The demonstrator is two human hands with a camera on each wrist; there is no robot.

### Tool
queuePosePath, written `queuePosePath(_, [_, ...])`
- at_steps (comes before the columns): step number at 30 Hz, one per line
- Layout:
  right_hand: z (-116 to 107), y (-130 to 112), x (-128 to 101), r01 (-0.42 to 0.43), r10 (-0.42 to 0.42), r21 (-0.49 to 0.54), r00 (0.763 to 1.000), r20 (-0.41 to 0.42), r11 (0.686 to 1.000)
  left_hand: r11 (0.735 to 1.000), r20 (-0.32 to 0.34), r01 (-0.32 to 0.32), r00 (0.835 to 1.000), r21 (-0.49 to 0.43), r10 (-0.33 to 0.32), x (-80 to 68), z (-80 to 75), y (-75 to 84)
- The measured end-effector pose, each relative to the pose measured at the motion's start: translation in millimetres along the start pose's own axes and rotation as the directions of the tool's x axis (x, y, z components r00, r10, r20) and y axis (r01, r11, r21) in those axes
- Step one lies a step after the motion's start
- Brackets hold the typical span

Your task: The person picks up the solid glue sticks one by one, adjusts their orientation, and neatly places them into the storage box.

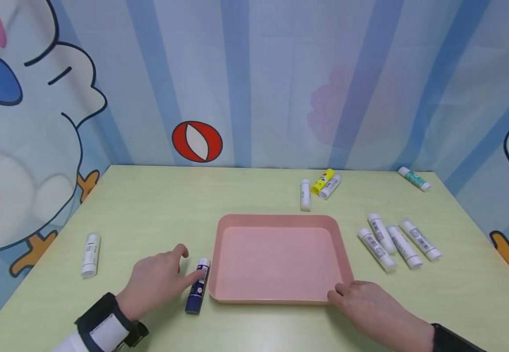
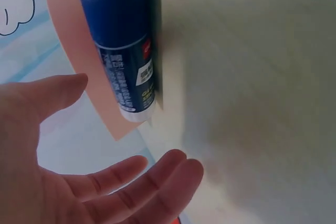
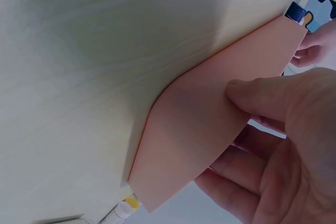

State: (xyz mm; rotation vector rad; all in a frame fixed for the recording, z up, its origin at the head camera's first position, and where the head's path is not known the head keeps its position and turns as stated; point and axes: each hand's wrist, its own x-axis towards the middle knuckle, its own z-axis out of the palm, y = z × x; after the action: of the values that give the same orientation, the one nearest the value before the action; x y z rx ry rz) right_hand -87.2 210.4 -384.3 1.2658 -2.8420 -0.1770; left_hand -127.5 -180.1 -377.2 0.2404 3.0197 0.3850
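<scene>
A dark blue glue stick (image 1: 198, 292) lies on the pale green table, just left of an empty pink tray (image 1: 280, 220). My left hand (image 1: 188, 266) is open beside the stick, fingers straight and reaching toward its cap end. In the left wrist view the blue glue stick (image 2: 123, 45) lies against the pink tray (image 2: 68, 30), and my left hand (image 2: 126, 124) is spread just short of it. My right hand (image 1: 342, 292) grips the tray's near right corner. The right wrist view shows my right hand (image 3: 239, 129) with its thumb on the pink tray (image 3: 189, 129) and fingers under it.
A white glue stick (image 1: 90, 254) lies at the far left. Three white sticks (image 1: 397, 242) lie right of the tray. Behind it are a white stick (image 1: 305, 194), a yellow one (image 1: 322, 181) and a green-capped one (image 1: 414, 178). Cartoon curtains wall the table.
</scene>
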Motion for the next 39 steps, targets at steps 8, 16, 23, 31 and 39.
queuePosePath(8, [0,0,-1,0.001,-0.001,0.020,1.000,-0.001,1.000,1.000,0.071,0.011,0.997,-0.001,-0.011,6.9,8.1,1.6])
queuePosePath(16, [-1,0,0,-0.002,0.002,0.022,1.000,0.014,1.000,0.998,0.031,-0.045,0.999,0.042,0.043,9.6,10.2,3.8])
queuePosePath(23, [-1,-1,0,-0.005,0.005,0.004,1.000,0.000,1.000,1.000,0.073,-0.021,0.997,-0.004,0.021,14.4,9.0,3.4])
queuePosePath(31, [-1,0,0,0.001,-0.001,-0.007,1.000,-0.020,1.000,0.984,0.118,0.061,0.992,-0.164,-0.042,21.9,10.9,0.5])
queuePosePath(39, [-2,0,-1,0.000,0.000,0.018,1.000,-0.006,1.000,0.968,0.168,0.109,0.983,-0.224,-0.072,23.4,0.3,-0.1])
